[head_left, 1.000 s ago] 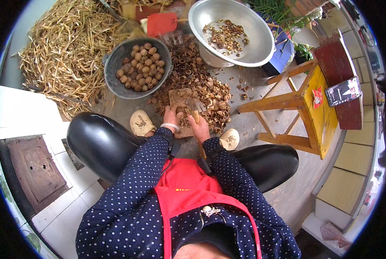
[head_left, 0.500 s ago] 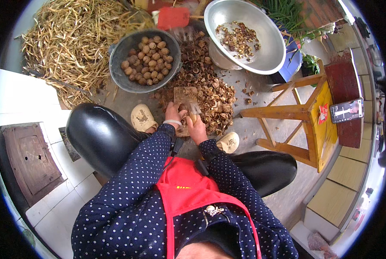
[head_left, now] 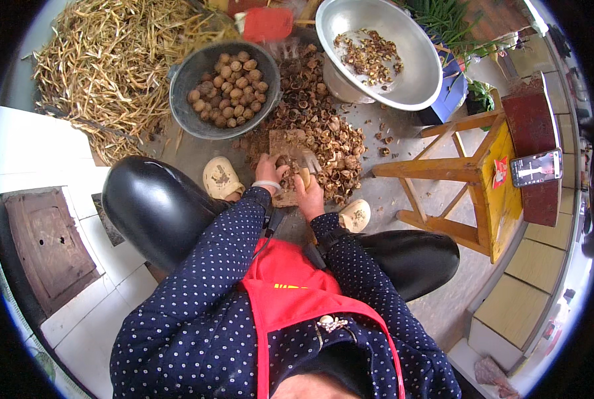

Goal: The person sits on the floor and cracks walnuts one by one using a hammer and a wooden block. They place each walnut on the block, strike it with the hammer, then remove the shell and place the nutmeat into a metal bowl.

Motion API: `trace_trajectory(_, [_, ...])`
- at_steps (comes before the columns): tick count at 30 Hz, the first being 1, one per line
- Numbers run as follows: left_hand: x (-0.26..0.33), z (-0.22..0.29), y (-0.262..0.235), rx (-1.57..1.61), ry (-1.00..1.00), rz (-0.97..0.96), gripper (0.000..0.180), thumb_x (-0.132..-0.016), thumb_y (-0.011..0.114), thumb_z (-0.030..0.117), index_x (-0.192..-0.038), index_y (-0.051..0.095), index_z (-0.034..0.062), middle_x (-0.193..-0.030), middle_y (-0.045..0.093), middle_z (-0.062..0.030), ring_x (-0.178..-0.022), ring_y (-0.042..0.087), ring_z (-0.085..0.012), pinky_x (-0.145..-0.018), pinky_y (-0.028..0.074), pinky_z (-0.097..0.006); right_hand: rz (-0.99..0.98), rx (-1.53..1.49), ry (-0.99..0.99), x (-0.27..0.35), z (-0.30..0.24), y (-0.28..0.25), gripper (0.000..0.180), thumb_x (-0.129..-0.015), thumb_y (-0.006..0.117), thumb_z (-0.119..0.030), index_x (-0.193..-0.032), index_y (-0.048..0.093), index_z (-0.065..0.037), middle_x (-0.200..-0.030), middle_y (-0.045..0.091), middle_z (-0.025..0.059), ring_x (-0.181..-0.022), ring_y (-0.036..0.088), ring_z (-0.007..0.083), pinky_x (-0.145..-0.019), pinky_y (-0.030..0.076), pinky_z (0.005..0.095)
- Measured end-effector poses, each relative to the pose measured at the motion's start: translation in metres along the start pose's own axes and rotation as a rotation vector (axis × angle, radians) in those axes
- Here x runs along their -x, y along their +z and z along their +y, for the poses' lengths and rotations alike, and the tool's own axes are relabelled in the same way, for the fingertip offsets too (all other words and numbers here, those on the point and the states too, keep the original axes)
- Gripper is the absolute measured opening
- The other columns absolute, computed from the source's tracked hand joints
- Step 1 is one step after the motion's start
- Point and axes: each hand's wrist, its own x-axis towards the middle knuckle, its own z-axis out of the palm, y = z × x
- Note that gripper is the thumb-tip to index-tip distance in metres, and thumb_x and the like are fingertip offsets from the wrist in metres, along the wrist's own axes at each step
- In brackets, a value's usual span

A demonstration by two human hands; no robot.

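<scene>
My left hand (head_left: 267, 171), with a white band at the wrist, rests on a wooden block (head_left: 280, 138). Its fingers are closed around a walnut (head_left: 281, 161), mostly hidden by them. Just to the right, my right hand (head_left: 310, 198) grips the wooden handle of a hammer (head_left: 305, 176); the metal head is smeared by motion. Broken walnut shells (head_left: 333, 149) lie heaped around the block. Beyond my left hand stands a dark bucket (head_left: 184, 120) with whole walnuts (head_left: 234, 90). A large metal basin (head_left: 413, 86) at the far right holds shelled walnut pieces (head_left: 370, 56).
Dry straw (head_left: 111, 66) is piled at the far left. A yellow wooden stool (head_left: 496, 193) stands on the right with a phone (head_left: 536, 167) against it. A red scoop-like thing (head_left: 267, 25) lies behind the bucket. My sandals (head_left: 220, 178) flank the block.
The hammer and my right hand have shifted slightly to the right, its head now farther from the left fingers. The left hand stays at the block. The whole view has tilted a little.
</scene>
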Motion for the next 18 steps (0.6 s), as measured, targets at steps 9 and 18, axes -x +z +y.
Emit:
trace_trajectory(9, [-0.001, 0.004, -0.005, 0.047, -0.069, -0.059, 0.045, -0.070, 0.075, 0.021, -0.107, 0.062, -0.0007, -0.102, 0.056, -0.0212, -0.095, 0.056, -0.0363, -0.082, 0.046, -0.040, 0.000, 0.188, -0.083, 0.000, -0.002, 0.007, 0.039, -0.087, 0.059, -0.037, -0.088, 0.054, 0.002, -0.075, 0.061, 0.0268, -0.073, 0.062, 0.0423, -0.062, 0.049, 0.0448])
trace_trajectory(18, [0.002, 0.004, -0.002, 0.085, 0.044, 0.100, 0.046, -0.070, 0.075, 0.020, -0.110, 0.061, 0.0033, -0.104, 0.057, -0.0211, -0.094, 0.057, -0.0380, -0.082, 0.048, -0.041, -0.007, -0.100, -0.081, -0.003, -0.004, 0.002, 0.037, -0.089, 0.058, -0.034, -0.097, 0.057, 0.002, -0.071, 0.063, 0.0210, -0.068, 0.064, 0.0351, -0.060, 0.048, 0.0412])
